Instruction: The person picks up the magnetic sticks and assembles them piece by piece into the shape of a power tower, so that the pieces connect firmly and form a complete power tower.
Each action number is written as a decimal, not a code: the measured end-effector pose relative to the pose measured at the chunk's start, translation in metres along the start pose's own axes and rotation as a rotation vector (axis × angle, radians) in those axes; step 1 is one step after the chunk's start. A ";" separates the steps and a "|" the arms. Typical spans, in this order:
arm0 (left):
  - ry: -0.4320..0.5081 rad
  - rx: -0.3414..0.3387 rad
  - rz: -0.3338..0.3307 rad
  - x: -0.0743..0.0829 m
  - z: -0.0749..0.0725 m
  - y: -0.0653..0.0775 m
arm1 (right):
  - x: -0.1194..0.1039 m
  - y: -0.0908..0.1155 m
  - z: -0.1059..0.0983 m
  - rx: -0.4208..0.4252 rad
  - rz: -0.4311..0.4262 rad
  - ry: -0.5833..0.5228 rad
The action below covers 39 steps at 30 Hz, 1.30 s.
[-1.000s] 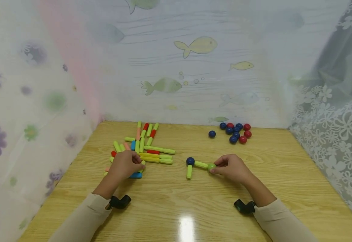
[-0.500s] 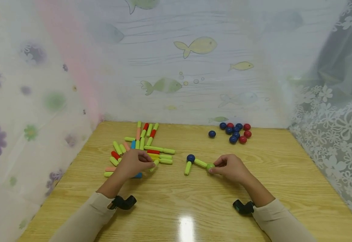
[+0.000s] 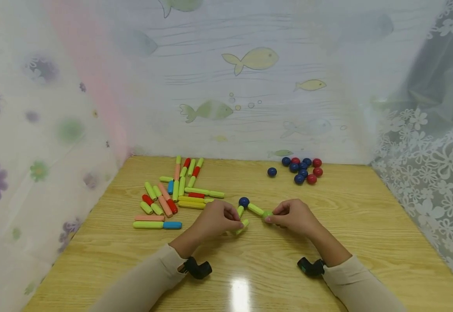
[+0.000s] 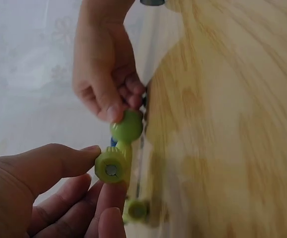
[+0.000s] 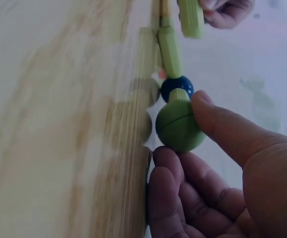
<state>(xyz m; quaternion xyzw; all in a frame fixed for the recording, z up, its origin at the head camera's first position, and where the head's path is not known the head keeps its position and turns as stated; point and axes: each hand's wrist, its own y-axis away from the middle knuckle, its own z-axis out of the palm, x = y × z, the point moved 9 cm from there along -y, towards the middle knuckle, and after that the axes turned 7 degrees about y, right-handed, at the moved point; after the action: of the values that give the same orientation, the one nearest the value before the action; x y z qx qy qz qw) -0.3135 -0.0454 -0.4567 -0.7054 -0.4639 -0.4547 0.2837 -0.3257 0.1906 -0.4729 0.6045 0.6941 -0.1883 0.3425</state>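
My left hand [image 3: 218, 220] pinches a yellow-green magnetic stick [image 3: 242, 227] between thumb and fingers; a silver disc shows in the stick's end [image 4: 109, 169] in the left wrist view. Thumb and fingertips of my right hand [image 3: 296, 218] grip a green ball [image 5: 179, 128]. From that ball a yellow-green stick [image 3: 255, 209] runs to a dark blue ball [image 3: 244, 202]. A second yellow-green stick [image 5: 170, 52] extends from the blue ball, partly hidden by my left hand in the head view. The held stick is close to the green ball, with a small gap in the head view.
Several coloured sticks, single and joined end to end, lie left on the wooden table [image 3: 289, 277], including a yellow-green and blue pair [image 3: 148, 225]. Blue and red balls [image 3: 299, 179] cluster at the back right, one blue ball [image 3: 272, 172] apart. Patterned curtains hang around the table.
My left hand has carried its stick rightward from the stick pile to beside the joined piece. The right hand has shifted slightly left with the green ball, and the joined sticks have turned a little.
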 end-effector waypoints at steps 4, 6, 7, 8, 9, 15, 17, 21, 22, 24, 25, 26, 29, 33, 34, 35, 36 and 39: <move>-0.008 -0.003 0.012 0.006 0.017 -0.009 | -0.003 0.001 0.001 0.006 0.005 -0.007; -0.024 0.001 0.026 0.011 0.022 -0.012 | -0.004 0.002 0.001 0.007 0.002 -0.002; -0.032 0.002 0.033 0.013 0.024 -0.013 | -0.004 0.002 0.001 0.006 0.001 0.002; -0.043 0.002 0.041 0.015 0.026 -0.014 | -0.005 0.002 0.002 0.007 0.000 0.006; -0.055 0.002 0.046 0.016 0.029 -0.015 | -0.005 0.002 0.002 0.007 -0.001 0.009; -0.106 0.008 0.043 0.020 0.036 -0.018 | -0.006 0.003 0.004 0.009 -0.004 0.016; -0.118 0.013 0.042 0.020 0.037 -0.019 | -0.007 0.003 0.005 0.008 -0.010 0.020; -0.129 0.020 0.042 0.020 0.037 -0.019 | -0.007 0.004 0.005 0.007 -0.013 0.022; -0.130 0.021 0.044 0.020 0.037 -0.019 | -0.007 0.004 0.005 0.005 -0.013 0.023; -0.131 0.023 0.048 0.021 0.037 -0.019 | -0.008 0.004 0.005 0.007 -0.015 0.026; -0.131 0.024 0.050 0.021 0.037 -0.019 | -0.008 0.004 0.004 0.008 -0.015 0.027; -0.132 0.024 0.052 0.022 0.037 -0.019 | -0.008 0.004 0.004 0.010 -0.016 0.029; -0.139 0.028 0.055 0.022 0.037 -0.019 | -0.008 0.004 0.004 0.011 -0.017 0.025; -0.132 0.027 0.053 0.022 0.036 -0.019 | -0.008 0.004 0.004 0.009 -0.013 0.020; -0.124 0.025 0.052 0.022 0.035 -0.019 | -0.008 0.004 0.005 0.007 -0.011 0.019; -0.117 0.026 0.052 0.022 0.034 -0.019 | -0.008 0.004 0.005 0.005 -0.008 0.017; -0.106 0.027 0.052 0.021 0.032 -0.019 | -0.008 0.004 0.005 0.004 -0.005 0.015; -0.077 0.059 0.053 0.020 0.021 -0.021 | -0.007 0.004 0.005 0.001 0.002 0.005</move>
<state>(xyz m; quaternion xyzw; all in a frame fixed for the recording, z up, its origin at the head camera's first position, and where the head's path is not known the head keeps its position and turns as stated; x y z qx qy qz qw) -0.3214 -0.0121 -0.4478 -0.7257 -0.4686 -0.4058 0.2984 -0.3205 0.1829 -0.4712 0.6058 0.6942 -0.1871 0.3406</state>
